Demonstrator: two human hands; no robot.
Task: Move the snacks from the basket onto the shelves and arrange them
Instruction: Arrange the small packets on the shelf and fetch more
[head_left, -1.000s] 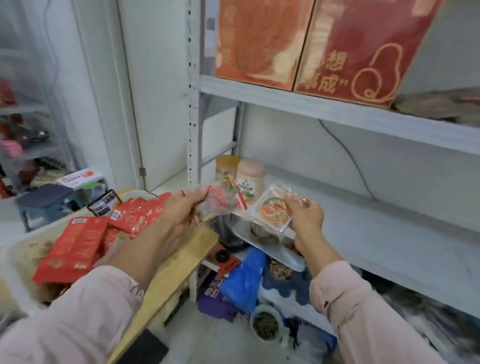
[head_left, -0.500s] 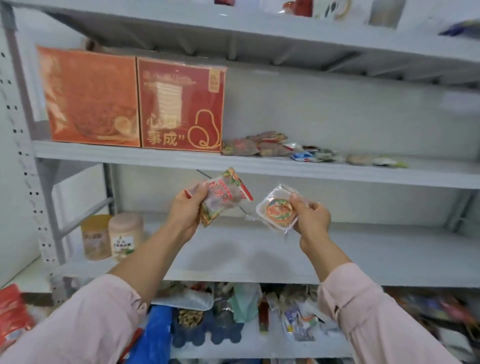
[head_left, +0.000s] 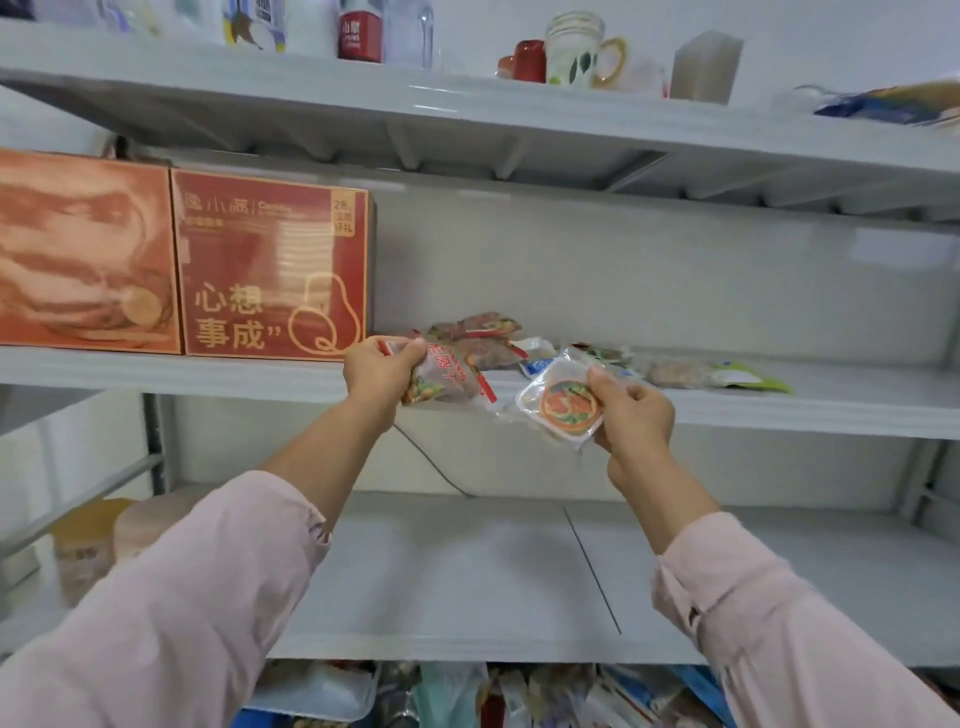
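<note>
The grey metal shelving unit (head_left: 519, 395) is filling the view, and its middle shelf is carrying the work done so far: two red gift boxes (head_left: 270, 265) are standing at the left, and a loose row of snack packets (head_left: 488, 338) is lying beside them, running on toward a green-edged packet (head_left: 727, 375) further right. The shelf below (head_left: 467, 571) is lying mostly bare, with only two jars (head_left: 98, 540) at its left end, so there is plenty of room left to fill. The basket is not showing here, so how many snacks are waiting in it cannot be told.

The left hand (head_left: 379, 374) is pinching a clear packet with red lettering (head_left: 441, 376) by its top edge, right at the front lip of the middle shelf. The right hand (head_left: 631, 410) is gripping a small square sealed tray with a round orange label (head_left: 563, 405) between thumb and fingers, just beside the row. Neither is set down yet; placing and tidying appear to be what is remaining.
</note>
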